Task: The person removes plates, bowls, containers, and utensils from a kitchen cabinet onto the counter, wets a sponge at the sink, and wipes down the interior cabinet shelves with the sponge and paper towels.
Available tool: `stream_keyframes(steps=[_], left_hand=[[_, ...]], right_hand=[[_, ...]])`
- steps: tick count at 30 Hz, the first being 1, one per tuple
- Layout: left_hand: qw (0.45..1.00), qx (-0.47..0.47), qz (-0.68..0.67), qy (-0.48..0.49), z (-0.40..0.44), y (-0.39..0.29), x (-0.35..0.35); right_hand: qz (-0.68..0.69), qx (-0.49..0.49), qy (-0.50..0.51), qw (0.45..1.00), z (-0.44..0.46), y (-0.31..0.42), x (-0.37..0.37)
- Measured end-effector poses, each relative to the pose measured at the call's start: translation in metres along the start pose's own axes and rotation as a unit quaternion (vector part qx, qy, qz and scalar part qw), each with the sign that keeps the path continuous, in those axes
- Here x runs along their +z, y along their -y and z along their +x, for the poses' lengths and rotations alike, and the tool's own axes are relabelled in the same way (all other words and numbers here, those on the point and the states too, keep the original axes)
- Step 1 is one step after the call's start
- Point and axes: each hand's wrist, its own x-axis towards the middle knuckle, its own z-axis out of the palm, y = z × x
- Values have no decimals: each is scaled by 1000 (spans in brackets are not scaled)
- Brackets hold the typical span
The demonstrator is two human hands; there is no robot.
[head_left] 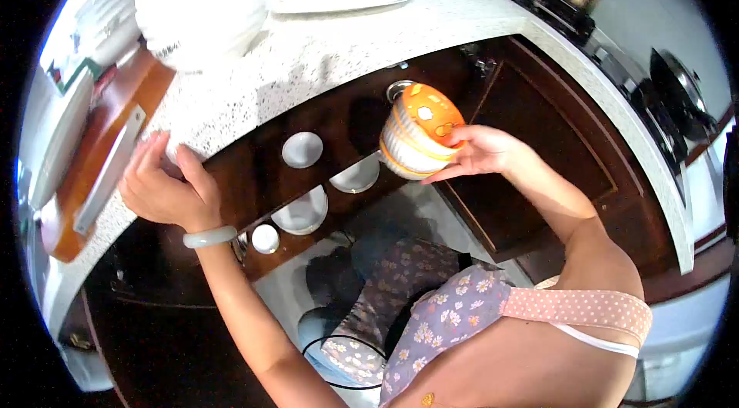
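Well, Orange-and-White Striped Round Bowls [408,148] in One Hand

The right hand [485,152] is half open, gripping their side over the dark brown wooden drawer [342,127]. The left hand [171,186], loosely open and empty, is by the speckled white counter [308,61]. Black writing on the stacked white bowls [204,11] is too blurry to read.

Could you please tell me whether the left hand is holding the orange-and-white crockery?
No, the right hand holds the orange-and-white crockery, while the left hand is well apart from it.
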Motion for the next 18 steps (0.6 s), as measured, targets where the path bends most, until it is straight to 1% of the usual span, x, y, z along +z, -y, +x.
stream_keyframes(steps=[3, 5, 6, 7, 8, 9, 10, 11, 13, 14, 17, 18], left_hand=[[1000, 2, 5, -7, 4, -6, 4], [1000, -11, -10, 5, 9, -10, 5], [1000, -29, -8, -7, -14, 7, -12], [999, -33, -10, -7, -15, 9, -12], [999, -38, -12, -6, -15, 10, -11], [999, -41, -20, -3, -15, 11, -12], [999, -44, -26, 1, -14, 11, -14], [998, -48, -31, 5, -13, 11, -16], [998, -54, -40, 10, -14, 14, -16], [997, -58, -42, 13, -15, 14, -16], [997, -61, -39, 25, -17, 18, -17], [997, -63, -31, 36, -16, 17, -18]], right_hand=[[30, -62, -51, 996, -52, 18, 18], [5, -98, -86, 991, -81, 40, 31], [14, -125, -101, 987, -85, 29, 50], [19, -135, -111, 984, -94, 44, 51], [-27, -192, -100, 976, -101, 51, 61], [-6, -192, -120, 974, -109, 67, 67], [-37, -195, -120, 973, -115, 84, 74], [-69, -196, -120, 971, -119, 102, 79], [-1, -224, -200, 954, -122, 135, 87], [-5, -248, -207, 946, -120, 149, 90], [29, -304, -289, 907, -104, 191, 100], [-7, -313, -306, 899, -97, 204, 95]])
